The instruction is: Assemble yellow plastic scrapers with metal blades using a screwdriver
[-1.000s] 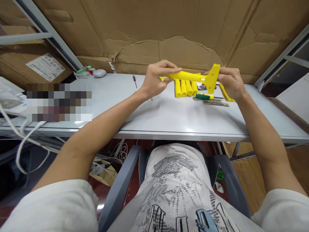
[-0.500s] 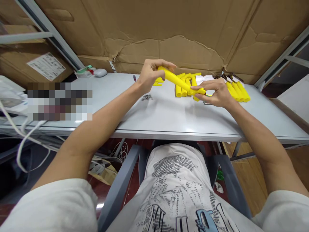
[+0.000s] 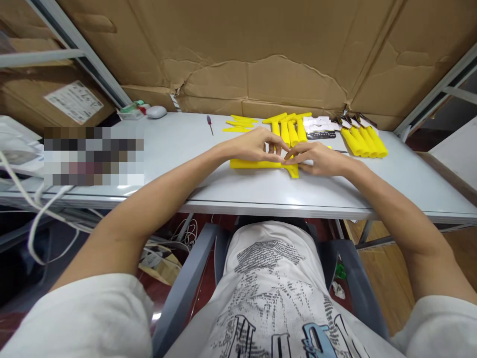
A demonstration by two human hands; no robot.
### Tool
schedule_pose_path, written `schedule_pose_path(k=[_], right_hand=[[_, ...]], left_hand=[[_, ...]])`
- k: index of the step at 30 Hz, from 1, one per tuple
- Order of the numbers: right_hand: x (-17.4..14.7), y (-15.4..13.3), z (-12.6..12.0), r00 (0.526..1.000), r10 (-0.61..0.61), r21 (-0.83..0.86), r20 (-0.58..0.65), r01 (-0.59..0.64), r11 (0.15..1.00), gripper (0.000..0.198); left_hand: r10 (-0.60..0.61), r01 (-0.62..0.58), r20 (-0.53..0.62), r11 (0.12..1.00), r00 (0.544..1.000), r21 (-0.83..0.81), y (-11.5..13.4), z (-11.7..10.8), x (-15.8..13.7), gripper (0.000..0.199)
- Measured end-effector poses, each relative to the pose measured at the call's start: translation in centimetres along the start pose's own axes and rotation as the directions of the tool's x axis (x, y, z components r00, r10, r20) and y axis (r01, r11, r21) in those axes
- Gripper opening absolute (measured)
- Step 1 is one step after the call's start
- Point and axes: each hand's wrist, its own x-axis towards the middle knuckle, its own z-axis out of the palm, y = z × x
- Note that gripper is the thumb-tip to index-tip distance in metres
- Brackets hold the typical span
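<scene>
A yellow T-shaped plastic handle (image 3: 253, 164) lies on the table in front of me, its long tube to the left and its crosspiece to the right. My left hand (image 3: 261, 144) arches over the tube, thumb and fingertips drawn together near the crosspiece. From the right, my right hand (image 3: 320, 158) meets it, fingers closed at the crosspiece and partly covering it. The fingertips of both hands touch; any small thing between them is hidden. Behind them stand several more yellow T-shaped handles (image 3: 285, 130) in a row.
Thin yellow strips (image 3: 240, 121) and a screwdriver (image 3: 210, 125) lie at the back. Yellow handles with dark metal ends (image 3: 363, 141) are grouped at the right, beside a black-and-white card (image 3: 321, 130). A white mouse (image 3: 156, 112) sits far left; cardboard (image 3: 261, 44) walls the back.
The yellow handle has come down from the air onto the table. My left hand has moved from the tube's far end toward the crosspiece, joining my right hand.
</scene>
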Motion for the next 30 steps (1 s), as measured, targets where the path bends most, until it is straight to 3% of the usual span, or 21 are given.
schedule_pose_path(k=[3, 6, 11, 15, 21, 26, 30], right_hand=[[-0.8, 0.0, -2.3, 0.981, 0.192, -0.009, -0.043, -0.192, 0.981, 0.044], [-2.5, 0.8, -5.2, 0.910, 0.409, -0.054, -0.071, -0.413, 0.909, 0.032], [-4.7, 2.7, -7.9, 0.822, 0.566, -0.091, 0.060, -0.560, 0.823, 0.012], [-4.5, 3.0, -7.2, 0.783, 0.605, -0.185, 0.143, -0.579, 0.794, 0.021], [-4.0, 3.5, -6.0, 0.787, 0.603, -0.191, 0.130, -0.577, 0.794, 0.023], [-3.9, 2.9, -5.5, 0.806, 0.575, -0.201, 0.138, -0.546, 0.814, 0.019], [-3.6, 2.2, -5.4, 0.820, 0.568, -0.282, 0.071, -0.530, 0.800, 0.017]], left_hand=[[-0.016, 0.016, 0.046, 1.000, 0.999, -0.014, -0.2, 0.2, -0.1, 0.053], [-0.002, 0.003, 0.076, 1.000, 0.997, -0.009, -0.2, 0.3, -0.2, 0.046], [-0.024, 0.022, 0.044, 0.999, 0.999, 0.045, -0.2, 0.6, -0.1, 0.042], [-0.023, 0.043, -0.103, 0.979, 0.994, 0.200, -1.0, 0.8, 0.1, 0.044], [-0.062, 0.090, -0.109, 0.958, 0.992, 0.273, -2.1, 0.9, 0.1, 0.040], [-0.139, 0.208, -0.255, 0.940, 0.957, 0.271, -2.5, 0.8, 0.2, 0.049], [-0.205, 0.252, -0.181, 0.922, 0.962, 0.296, -3.6, 0.7, 0.3, 0.057]])
